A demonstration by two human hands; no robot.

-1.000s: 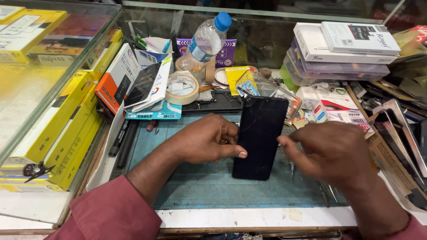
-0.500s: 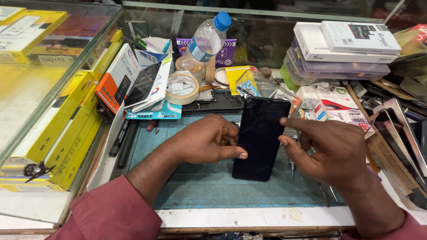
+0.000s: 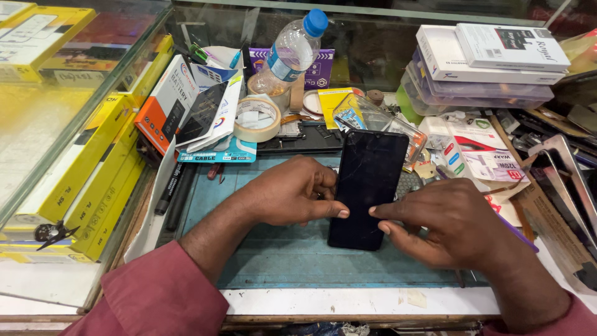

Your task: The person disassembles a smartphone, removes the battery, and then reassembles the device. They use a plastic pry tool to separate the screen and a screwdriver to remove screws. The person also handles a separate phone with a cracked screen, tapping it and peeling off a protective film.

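Black phone [image 3: 367, 186] lies flat on the blue mat [image 3: 273, 255] on the table, screen up, faint cracks near top. Left hand [image 3: 289, 193] pinches its left edge, fingers closed on it. Right hand [image 3: 451, 224] presses thumb and forefinger on the lower right edge; tape roll [image 3: 256, 118] sits behind.

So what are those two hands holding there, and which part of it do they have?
A black phone with a cracked screen. The left hand grips its left edge near the middle; the right hand presses fingertips on the right edge, lower down. It lies over the teal mat.
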